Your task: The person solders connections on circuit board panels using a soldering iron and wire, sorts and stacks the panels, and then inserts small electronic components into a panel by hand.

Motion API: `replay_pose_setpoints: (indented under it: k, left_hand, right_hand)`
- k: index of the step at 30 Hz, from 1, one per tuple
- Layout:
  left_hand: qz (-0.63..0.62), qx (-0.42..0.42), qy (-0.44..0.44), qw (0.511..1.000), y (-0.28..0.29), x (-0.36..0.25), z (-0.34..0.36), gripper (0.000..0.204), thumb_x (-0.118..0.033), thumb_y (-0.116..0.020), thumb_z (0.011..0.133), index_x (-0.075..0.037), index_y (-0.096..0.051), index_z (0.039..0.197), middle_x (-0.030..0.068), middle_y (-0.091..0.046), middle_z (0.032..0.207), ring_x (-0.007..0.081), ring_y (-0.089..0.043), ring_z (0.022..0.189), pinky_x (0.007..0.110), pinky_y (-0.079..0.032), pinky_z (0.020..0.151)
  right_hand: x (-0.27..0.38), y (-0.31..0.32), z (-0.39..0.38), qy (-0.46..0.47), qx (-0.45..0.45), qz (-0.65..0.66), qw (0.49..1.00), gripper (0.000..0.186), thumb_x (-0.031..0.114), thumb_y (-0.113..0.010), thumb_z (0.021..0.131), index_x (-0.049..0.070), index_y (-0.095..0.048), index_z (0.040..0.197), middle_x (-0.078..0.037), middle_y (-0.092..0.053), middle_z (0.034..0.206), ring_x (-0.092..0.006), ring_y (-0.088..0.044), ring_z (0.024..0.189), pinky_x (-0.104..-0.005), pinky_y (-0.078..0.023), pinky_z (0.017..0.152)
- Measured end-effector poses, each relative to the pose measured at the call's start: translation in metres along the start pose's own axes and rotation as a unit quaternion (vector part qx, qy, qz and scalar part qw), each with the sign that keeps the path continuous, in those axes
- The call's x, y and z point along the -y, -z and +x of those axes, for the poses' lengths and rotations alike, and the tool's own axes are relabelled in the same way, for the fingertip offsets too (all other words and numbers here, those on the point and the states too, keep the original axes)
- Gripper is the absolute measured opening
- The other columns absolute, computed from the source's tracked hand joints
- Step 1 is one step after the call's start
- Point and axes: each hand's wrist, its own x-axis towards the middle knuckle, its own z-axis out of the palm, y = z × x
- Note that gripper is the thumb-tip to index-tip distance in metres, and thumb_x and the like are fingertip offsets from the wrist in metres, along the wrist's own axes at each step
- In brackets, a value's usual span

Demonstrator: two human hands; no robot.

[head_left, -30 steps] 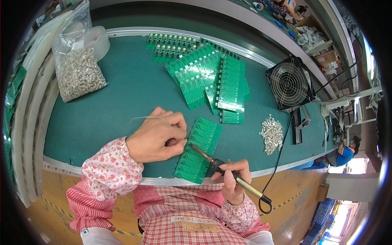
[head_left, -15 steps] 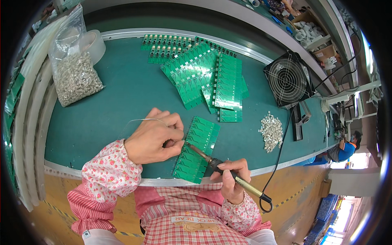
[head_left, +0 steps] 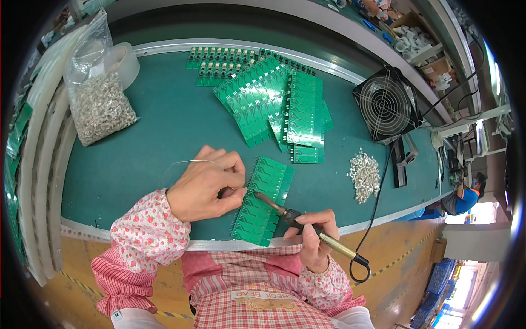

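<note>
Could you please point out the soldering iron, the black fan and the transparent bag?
Soldering iron (head_left: 291, 215): head view, on its dark grip.
Black fan (head_left: 386, 107): head view, middle of its guard.
Transparent bag (head_left: 104, 109): head view, on its filled lower part.

The table (head_left: 109, 181) carries a board (head_left: 260, 222) between the left hand (head_left: 207, 186) and right hand (head_left: 315, 238), overlapping boards (head_left: 304, 109) beyond them, a bag (head_left: 104, 109) and tape (head_left: 127, 67) farther left, small parts (head_left: 364, 178) and a fan (head_left: 385, 104) farther right.
</note>
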Motion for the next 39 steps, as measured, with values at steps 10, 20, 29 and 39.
replay_pose_setpoints:
  k: [10,20,29,39]
  left_hand:
    - [0.038,-0.002,-0.007,0.999,-0.003,-0.002,-0.002,0.013,-0.012,-0.071,0.074,-0.007,-0.060,0.068,0.0003,-0.055,0.082,0.0173,-0.049,0.071,0.034,-0.033,0.076]
    - [0.044,-0.002,-0.015,0.999,-0.003,-0.002,-0.001,0.013,-0.012,-0.071,0.075,-0.007,-0.060,0.068,0.0008,-0.054,0.083,0.0174,-0.049,0.072,0.034,-0.033,0.076]
    - [0.054,0.006,-0.015,0.998,-0.002,-0.003,0.000,0.014,-0.013,-0.070,0.075,-0.006,-0.060,0.068,0.0014,-0.054,0.084,0.0178,-0.048,0.072,0.034,-0.032,0.075]
    - [0.064,-0.003,0.026,0.998,0.007,-0.011,-0.004,0.014,-0.011,-0.066,0.077,-0.005,-0.056,0.069,0.0042,-0.053,0.083,0.0221,-0.049,0.074,0.037,-0.034,0.074]
  right_hand:
    - [-0.002,0.000,0.003,0.007,0.035,-0.018,0.999,0.012,0.007,-0.056,0.091,-0.003,-0.057,0.097,-0.011,-0.068,0.072,-0.0161,-0.068,0.061,-0.0257,-0.054,0.055]
    - [-0.002,-0.001,0.004,0.010,0.033,-0.017,0.999,0.011,0.007,-0.056,0.091,-0.003,-0.057,0.096,-0.011,-0.067,0.069,-0.0151,-0.067,0.059,-0.0256,-0.054,0.055]
    - [0.000,-0.001,0.005,0.019,0.035,-0.022,0.999,0.010,0.005,-0.057,0.090,-0.003,-0.056,0.096,-0.011,-0.068,0.073,-0.0155,-0.067,0.060,-0.0257,-0.054,0.055]
    - [-0.001,0.000,-0.002,0.027,0.013,-0.033,0.999,0.009,0.004,-0.057,0.089,-0.001,-0.058,0.097,-0.011,-0.067,0.073,-0.0150,-0.066,0.058,-0.0259,-0.051,0.052]
